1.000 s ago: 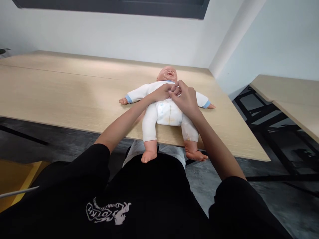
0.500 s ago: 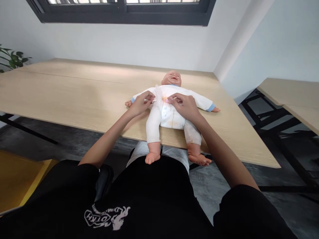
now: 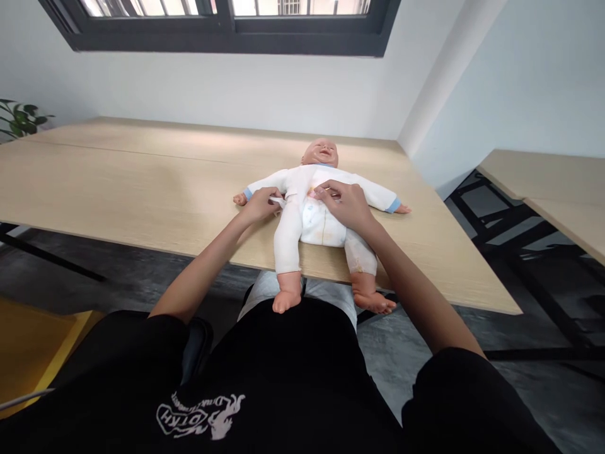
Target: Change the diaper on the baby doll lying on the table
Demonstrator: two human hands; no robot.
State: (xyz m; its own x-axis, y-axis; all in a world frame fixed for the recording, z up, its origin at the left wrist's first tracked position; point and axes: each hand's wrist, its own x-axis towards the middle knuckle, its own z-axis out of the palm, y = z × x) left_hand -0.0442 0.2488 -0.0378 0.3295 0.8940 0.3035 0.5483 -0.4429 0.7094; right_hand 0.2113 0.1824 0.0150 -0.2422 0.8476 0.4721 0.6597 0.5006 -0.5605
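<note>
A baby doll (image 3: 288,243) in a white top with blue cuffs lies on its back on the table, feet over the near edge. Around its hips is a white diaper (image 3: 321,228) with a faint line down the front. My left hand (image 3: 263,204) is beside the doll's hip, fingers closed on a white side piece of the diaper. At the front waistband, my right hand (image 3: 348,202) has its thumb and fingers pinched together on the diaper's upper edge. My fingers partly hide what each hand grips.
The wooden table (image 3: 155,183) stretches left toward a green plant (image 3: 23,120). A window (image 3: 231,31) is in the wall behind. Another table (image 3: 558,183) stands at right, and a yellow object (image 3: 42,347) is at lower left.
My left hand has moved outward and down from the doll's waist to its hip, drawing the white side piece with it. My right hand stays at the waistband. The view has shifted slightly.
</note>
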